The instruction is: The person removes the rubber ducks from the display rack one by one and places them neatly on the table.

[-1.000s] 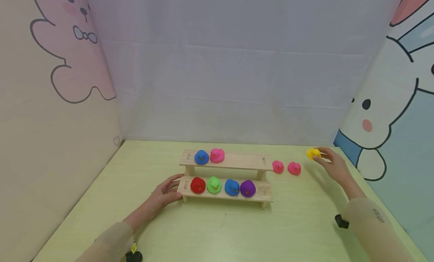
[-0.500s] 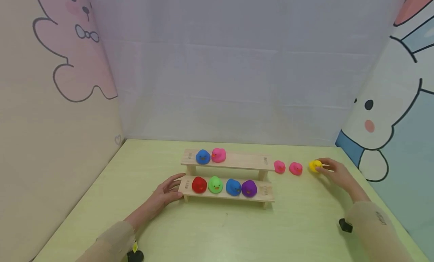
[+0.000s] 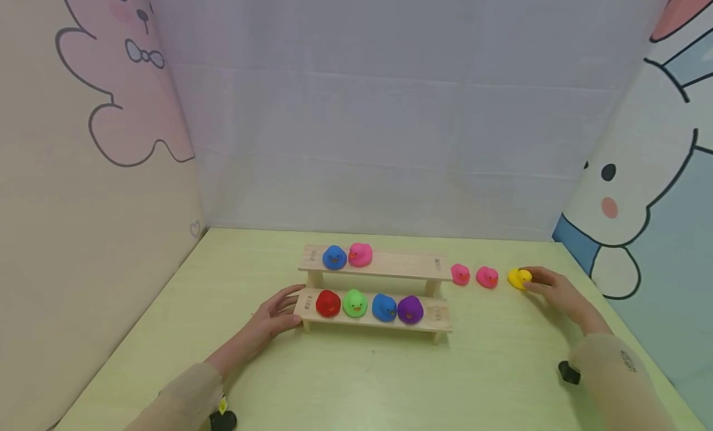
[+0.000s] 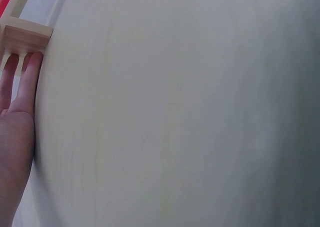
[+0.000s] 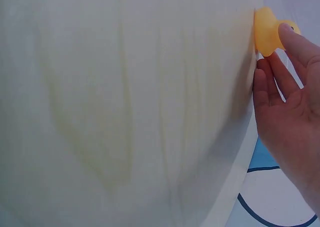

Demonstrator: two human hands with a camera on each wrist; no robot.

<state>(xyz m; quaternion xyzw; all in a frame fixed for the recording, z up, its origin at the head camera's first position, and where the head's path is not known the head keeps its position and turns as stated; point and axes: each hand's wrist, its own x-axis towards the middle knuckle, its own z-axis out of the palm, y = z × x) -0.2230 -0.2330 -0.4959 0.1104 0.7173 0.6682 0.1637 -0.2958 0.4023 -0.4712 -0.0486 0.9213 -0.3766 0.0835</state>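
Observation:
In the head view, my right hand pinches a yellow rubber duck at table level on the right. The right wrist view shows the thumb on the head of this duck and fingers at its other side. My left hand touches the left end of a two-tier wooden stand; in the left wrist view its fingers reach out fairly straight against the wood. On the lower tier sit red, green, blue and purple ducks.
A blue duck and a pink duck sit on the left half of the upper tier. Two more pink ducks, one nearer the stand and one farther right, stand on the table. A white sheet hangs behind.
My right hand has lowered the yellow duck to table level, beside the two pink ducks. The left hand keeps its place at the stand. The head view has shifted slightly.

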